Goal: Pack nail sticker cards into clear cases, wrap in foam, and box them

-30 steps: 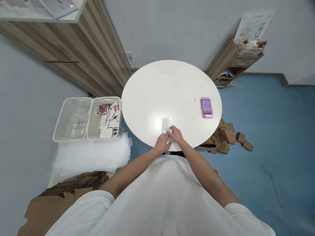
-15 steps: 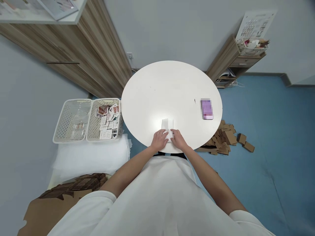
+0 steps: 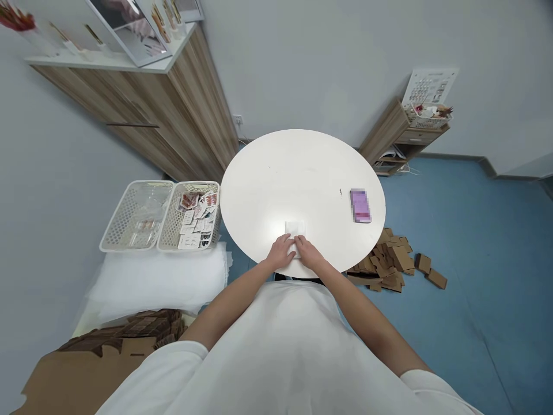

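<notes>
A small white folded sheet (image 3: 295, 228) lies near the front edge of the round white table (image 3: 302, 173). My left hand (image 3: 280, 252) rests on its left side, fingers bent over it. From the right, my right hand (image 3: 307, 252) presses on the same sheet, its fingertips close to those of my left hand. Both hands partly cover the sheet. A purple, pixelated flat object (image 3: 360, 206) is on the right part of the table.
Left of the table are a white basket with clear packs (image 3: 116, 230), a basket with printed cards (image 3: 166, 233) and a stack of white sheets (image 3: 159, 282). Brown cardboard boxes (image 3: 400, 258) lie on the floor at right. A wooden cabinet (image 3: 194, 109) stands behind left.
The view has tilted up a little. The white sheet's two upper flaps now look like one narrower, flatter piece, and my right hand has moved inward, closer to my left hand.
</notes>
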